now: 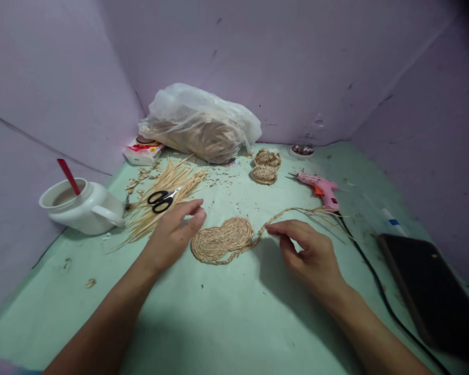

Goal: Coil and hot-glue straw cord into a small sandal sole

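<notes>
A flat figure-eight piece of coiled straw cord (222, 238) lies on the table between my hands. Its loose twisted cord (275, 215) runs off to the right, ending in frayed strands. My right hand (310, 255) has thumb and index finger pinched together, their tips at this cord beside the coil. My left hand (175, 232) hovers at the coil's left edge, holding nothing, with thumb and fingers stretched out and apart. Just beyond it, black-handled scissors (162, 200) rest on a spread of loose straw strands (180, 174).
A pink glue gun (318, 188) lies at right, its black cable (375, 276) running past a dark phone-like slab (430, 291). Further back are small coiled straw pieces (264, 174), a bowl of beads (301, 151), and a plastic bag (203, 125). A white pot (88, 211) stands left.
</notes>
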`<control>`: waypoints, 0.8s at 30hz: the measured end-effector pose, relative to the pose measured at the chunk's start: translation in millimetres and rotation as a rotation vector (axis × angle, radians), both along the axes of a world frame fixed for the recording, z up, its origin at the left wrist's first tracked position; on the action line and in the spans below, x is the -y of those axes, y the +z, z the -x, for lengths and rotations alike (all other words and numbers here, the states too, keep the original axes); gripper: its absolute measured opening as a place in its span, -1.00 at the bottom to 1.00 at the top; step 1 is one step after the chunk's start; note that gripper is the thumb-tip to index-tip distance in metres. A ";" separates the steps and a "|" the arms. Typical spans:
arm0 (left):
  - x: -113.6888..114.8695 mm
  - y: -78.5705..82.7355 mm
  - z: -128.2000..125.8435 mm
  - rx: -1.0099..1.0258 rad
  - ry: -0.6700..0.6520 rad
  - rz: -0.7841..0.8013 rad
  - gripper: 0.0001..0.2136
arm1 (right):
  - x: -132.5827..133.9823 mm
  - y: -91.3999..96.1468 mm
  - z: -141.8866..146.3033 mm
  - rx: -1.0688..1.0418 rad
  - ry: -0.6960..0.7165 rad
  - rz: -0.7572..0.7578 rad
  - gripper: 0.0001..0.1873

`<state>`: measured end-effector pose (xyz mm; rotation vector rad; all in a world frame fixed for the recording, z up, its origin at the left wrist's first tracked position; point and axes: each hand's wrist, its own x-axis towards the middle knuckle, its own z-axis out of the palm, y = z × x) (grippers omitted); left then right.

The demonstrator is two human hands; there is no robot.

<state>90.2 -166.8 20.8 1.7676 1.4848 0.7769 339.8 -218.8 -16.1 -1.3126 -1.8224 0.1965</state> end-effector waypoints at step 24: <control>9.2 -4.6 -0.8 -0.677 -0.065 0.024 -0.74 | -5.6 -4.9 2.5 0.311 -0.053 0.142 -0.74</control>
